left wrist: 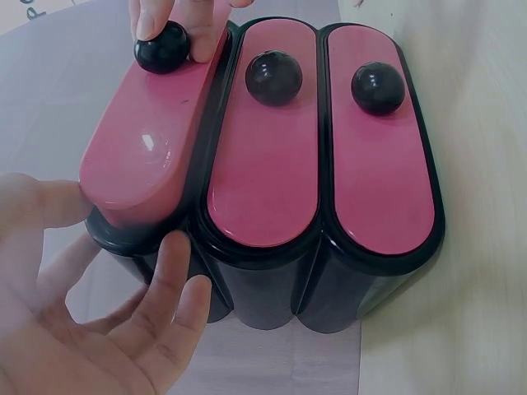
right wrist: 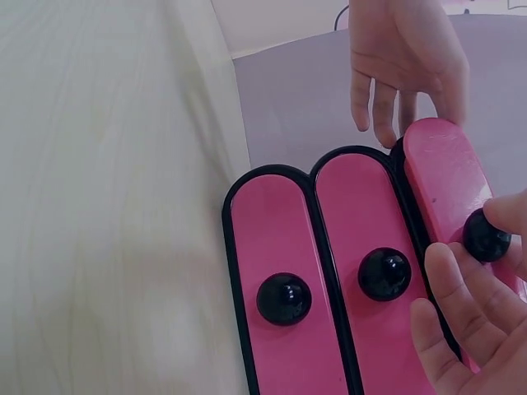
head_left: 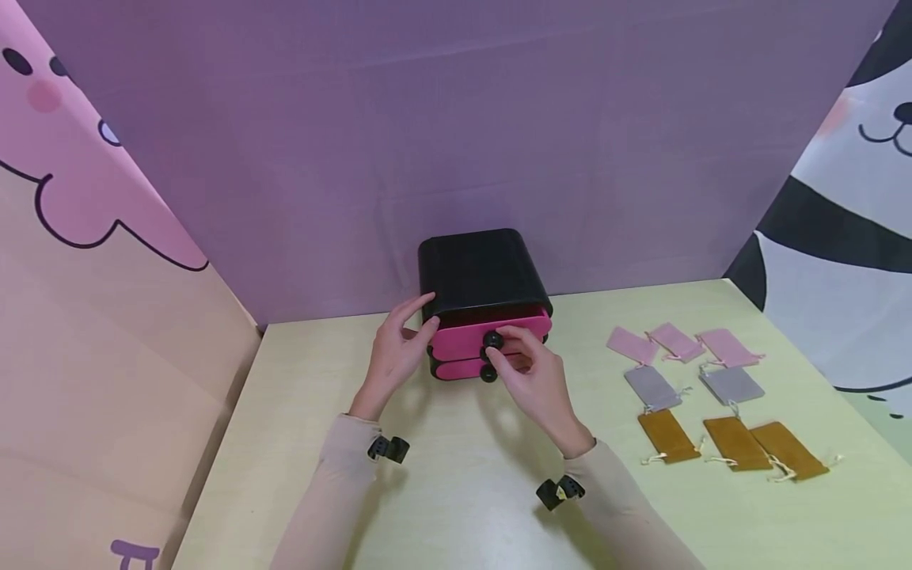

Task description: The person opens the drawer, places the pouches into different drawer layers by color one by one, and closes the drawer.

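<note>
A small black drawer cabinet (head_left: 480, 269) with three pink drawer fronts stands at the back of the table. Its top drawer (left wrist: 140, 152) juts out a little, while the middle drawer (left wrist: 265, 177) and bottom drawer (left wrist: 383, 177) sit flush. My right hand (head_left: 537, 384) pinches the round black knob (right wrist: 486, 235) of the top drawer between thumb and fingers. At the cabinet's upper left corner is my left hand (head_left: 395, 348), its fingers loosely spread against the black casing and its thumb by the edge of the top drawer. The drawer's contents are hidden.
On the right of the table lie small drawstring pouches: several pink ones (head_left: 675, 342), two grey ones (head_left: 651, 388) and several brown ones (head_left: 737, 443). A purple cloth wall (head_left: 484, 119) rises just behind the cabinet. Printed panels flank the table.
</note>
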`<state>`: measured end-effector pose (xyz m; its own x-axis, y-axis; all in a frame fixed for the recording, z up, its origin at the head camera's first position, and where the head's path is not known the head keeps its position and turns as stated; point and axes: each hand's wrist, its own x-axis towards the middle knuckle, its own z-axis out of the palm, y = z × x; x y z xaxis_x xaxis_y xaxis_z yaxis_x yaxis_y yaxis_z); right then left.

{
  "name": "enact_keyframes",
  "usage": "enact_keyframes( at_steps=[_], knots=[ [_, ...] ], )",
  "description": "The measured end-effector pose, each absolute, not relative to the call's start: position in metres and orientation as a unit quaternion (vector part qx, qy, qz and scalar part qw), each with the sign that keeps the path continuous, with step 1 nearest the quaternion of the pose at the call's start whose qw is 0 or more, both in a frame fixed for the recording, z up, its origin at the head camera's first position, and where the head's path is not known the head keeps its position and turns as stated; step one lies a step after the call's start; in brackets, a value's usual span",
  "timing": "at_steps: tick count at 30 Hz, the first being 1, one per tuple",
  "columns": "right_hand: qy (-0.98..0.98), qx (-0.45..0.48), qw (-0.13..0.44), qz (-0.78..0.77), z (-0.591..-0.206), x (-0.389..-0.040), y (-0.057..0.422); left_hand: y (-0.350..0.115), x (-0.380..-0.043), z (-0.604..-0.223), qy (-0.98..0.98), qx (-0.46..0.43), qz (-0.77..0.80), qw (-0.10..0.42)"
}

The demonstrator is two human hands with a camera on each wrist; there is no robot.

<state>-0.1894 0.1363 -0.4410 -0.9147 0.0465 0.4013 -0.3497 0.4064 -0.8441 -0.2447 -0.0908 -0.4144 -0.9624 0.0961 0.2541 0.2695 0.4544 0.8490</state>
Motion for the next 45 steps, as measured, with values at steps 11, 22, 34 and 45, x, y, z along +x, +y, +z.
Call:
enact_keyframes(
  at_steps=[11,22,34,45],
  knots=[
    [-0.815,0.107,0.201,0.533,-0.443,-0.185,0.137,-0.091,-0.245,-0.415,-0.843,-0.110,-0.519,0.085],
    [-0.819,0.109,0.198,0.527,-0.445,-0.173,0.140,-0.091,-0.245,-0.414,-0.842,-0.104,-0.524,0.083],
    [-0.811,0.115,0.198,0.539,-0.446,-0.166,0.140,-0.093,-0.246,-0.415,-0.841,-0.103,-0.525,0.079],
    [-0.809,0.127,0.201,0.538,-0.444,-0.159,0.141,-0.093,-0.247,-0.415,-0.842,-0.111,-0.522,0.080]
  ],
)
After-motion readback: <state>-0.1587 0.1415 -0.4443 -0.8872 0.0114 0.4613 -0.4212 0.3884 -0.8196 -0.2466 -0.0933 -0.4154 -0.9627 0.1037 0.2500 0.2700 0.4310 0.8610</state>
